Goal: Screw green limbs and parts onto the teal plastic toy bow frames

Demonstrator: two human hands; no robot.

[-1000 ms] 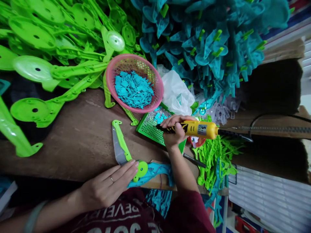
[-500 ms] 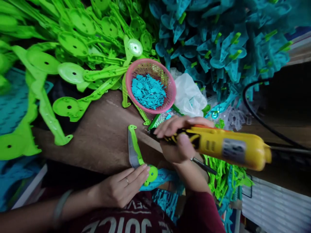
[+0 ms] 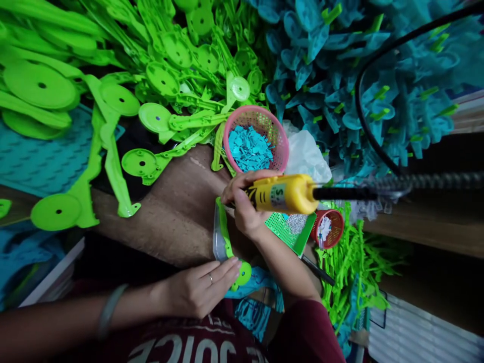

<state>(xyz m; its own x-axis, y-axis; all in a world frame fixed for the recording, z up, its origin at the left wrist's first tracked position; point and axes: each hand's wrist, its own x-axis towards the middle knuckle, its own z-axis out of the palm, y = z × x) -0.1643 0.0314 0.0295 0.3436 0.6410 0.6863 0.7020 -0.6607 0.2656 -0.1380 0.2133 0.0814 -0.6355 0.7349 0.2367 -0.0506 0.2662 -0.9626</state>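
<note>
My right hand is wrapped round a yellow electric screwdriver, whose black cable runs off to the right. Its tip is hidden behind my fingers, close over the upper end of a lime-green plastic arm with a round disc. A translucent plastic piece lies along that arm's left side. My left hand, with a ring on one finger, lies flat with stretched fingers on the lower part of the green arm, beside its disc. Whether the screwdriver touches a screw cannot be seen.
A pink basket holds small blue pieces. Right of my forearm are a green tray with small metal bits and a red basket with white pieces. Green parts pile up at the left, blue ones at the right. A white bag lies between.
My right hand has brought the screwdriver left, over the green arm's upper end. The green tray and red basket now show. My left hand stays on the part; the view has shifted.
</note>
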